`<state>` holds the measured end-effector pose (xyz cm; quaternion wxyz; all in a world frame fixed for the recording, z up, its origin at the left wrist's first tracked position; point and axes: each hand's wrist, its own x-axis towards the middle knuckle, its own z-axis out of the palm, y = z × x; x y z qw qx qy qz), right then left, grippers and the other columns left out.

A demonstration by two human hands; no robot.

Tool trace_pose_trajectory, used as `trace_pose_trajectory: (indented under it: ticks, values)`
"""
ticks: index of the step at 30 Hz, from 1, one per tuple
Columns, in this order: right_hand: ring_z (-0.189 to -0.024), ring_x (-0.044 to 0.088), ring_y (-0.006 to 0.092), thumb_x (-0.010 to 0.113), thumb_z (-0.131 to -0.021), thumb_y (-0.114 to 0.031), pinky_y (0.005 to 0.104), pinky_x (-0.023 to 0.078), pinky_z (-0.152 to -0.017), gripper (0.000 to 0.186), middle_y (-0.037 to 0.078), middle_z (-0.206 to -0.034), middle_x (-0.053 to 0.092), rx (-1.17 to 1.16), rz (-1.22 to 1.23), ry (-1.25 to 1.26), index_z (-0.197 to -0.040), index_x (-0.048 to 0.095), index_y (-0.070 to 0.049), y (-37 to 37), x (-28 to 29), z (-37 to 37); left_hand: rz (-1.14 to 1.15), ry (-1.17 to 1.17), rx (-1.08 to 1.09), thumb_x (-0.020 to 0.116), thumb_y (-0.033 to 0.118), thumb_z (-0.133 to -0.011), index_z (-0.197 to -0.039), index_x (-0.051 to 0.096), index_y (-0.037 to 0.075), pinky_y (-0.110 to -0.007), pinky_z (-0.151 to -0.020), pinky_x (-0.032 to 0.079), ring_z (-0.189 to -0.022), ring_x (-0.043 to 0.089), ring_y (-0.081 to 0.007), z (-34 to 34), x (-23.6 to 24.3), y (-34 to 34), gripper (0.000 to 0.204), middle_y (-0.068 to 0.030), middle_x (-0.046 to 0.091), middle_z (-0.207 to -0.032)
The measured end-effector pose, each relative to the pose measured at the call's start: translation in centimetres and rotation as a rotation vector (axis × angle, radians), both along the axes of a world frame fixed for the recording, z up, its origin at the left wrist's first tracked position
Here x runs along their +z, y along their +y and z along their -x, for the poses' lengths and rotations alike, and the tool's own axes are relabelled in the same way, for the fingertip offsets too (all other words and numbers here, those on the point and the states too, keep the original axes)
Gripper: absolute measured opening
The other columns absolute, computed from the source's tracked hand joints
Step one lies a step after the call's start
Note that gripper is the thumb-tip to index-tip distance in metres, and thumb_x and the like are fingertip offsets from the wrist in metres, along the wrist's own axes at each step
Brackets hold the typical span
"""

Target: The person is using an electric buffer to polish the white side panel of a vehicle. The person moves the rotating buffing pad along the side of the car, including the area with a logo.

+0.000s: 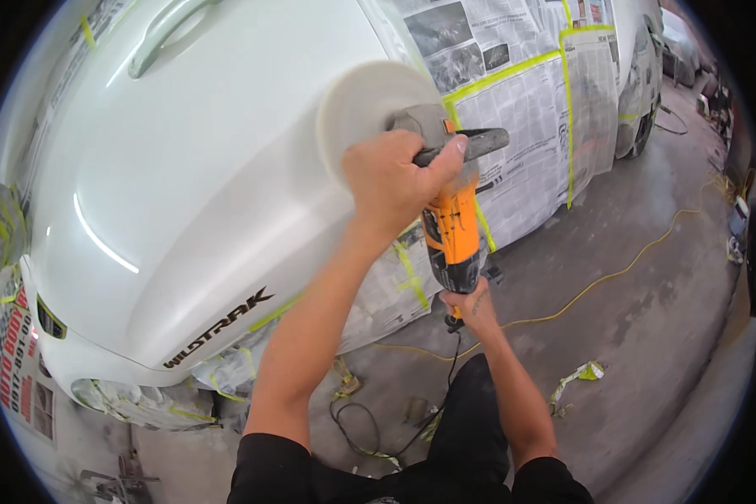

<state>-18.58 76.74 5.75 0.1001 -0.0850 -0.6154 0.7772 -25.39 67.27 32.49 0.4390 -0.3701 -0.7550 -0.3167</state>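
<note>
My left hand is closed around the black front handle of an orange and black power polisher. Lower down, my right hand grips the tool's rear end, its fingers partly hidden. The polisher's round, cream-coloured buffing pad lies against the glossy white side panel of a vehicle. The pad looks smeared, as if spinning. Dark lettering sits low on the panel, left of my left forearm.
Newspaper masking edged with yellow-green tape covers the body right of the panel. A yellow cord crosses the grey floor; a black cable loops near my legs. Crumpled tape lies to the right. A handle protrudes at upper left.
</note>
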Motion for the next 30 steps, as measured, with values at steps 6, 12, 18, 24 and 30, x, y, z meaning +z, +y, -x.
trace_pose_trajectory:
  ticks: [6,12,18,24,30]
  values:
    - [-0.068,0.066,0.0205,0.078,-0.073,-0.014,0.0349,0.051,-0.064,0.026,0.011,-0.075,0.069,0.183,-0.149,-0.049,-0.087,0.065,0.003,-4.0,-1.9,-3.6,0.054,0.012,0.09,0.075,0.027,-0.082,-0.057,0.046,0.001,-0.036,-0.047,0.027,-0.048,0.034,-0.0172,-3.6,-3.1,-7.6,0.046,-0.0068,0.04,-0.051]
    - [-0.086,0.072,0.033,0.077,-0.072,-0.014,0.0396,0.054,-0.079,0.036,0.02,-0.092,0.073,0.299,-0.393,-0.025,-0.102,0.067,0.002,-6.6,0.3,-5.9,-0.179,-0.061,0.243,0.07,0.015,-0.08,-0.059,0.049,0.002,-0.035,-0.048,0.024,-0.048,0.034,-0.017,-8.7,-7.7,-16.9,0.032,-0.0057,0.038,-0.053]
    - [-0.081,0.074,0.0283,0.081,-0.066,-0.011,0.0381,0.054,-0.074,0.035,0.023,-0.082,0.07,0.276,-0.472,0.014,-0.092,0.066,0.007,-3.5,1.5,-6.5,-0.404,-0.095,0.209,0.066,0.015,-0.086,-0.059,0.042,0.003,-0.034,-0.049,0.018,-0.052,0.027,-0.0113,-8.7,-9.2,-16.7,0.037,-0.0016,0.034,-0.054]
    - [-0.07,0.07,0.0265,0.076,-0.07,-0.01,0.0365,0.052,-0.067,0.024,0.016,-0.075,0.071,0.021,-0.477,-0.098,-0.083,0.066,0.007,2.6,0.1,-8.1,-0.241,-0.22,-0.073,0.072,0.027,-0.086,-0.059,0.054,0.002,-0.035,-0.047,0.028,-0.048,0.034,-0.015,-3.2,-7.5,-6.0,0.042,-0.0085,0.04,-0.052]
    - [-0.054,0.058,0.0177,0.072,-0.07,-0.006,0.0334,0.044,-0.052,0.017,0.007,-0.06,0.058,-0.018,-0.352,-0.187,-0.07,0.058,0.003,2.4,0.3,-7.9,-0.216,-0.417,-0.137,0.074,0.031,-0.086,-0.061,0.06,0.0,-0.036,-0.048,0.034,-0.049,0.043,-0.0178,-1.2,-7.0,-4.8,0.042,-0.0117,0.049,-0.053]
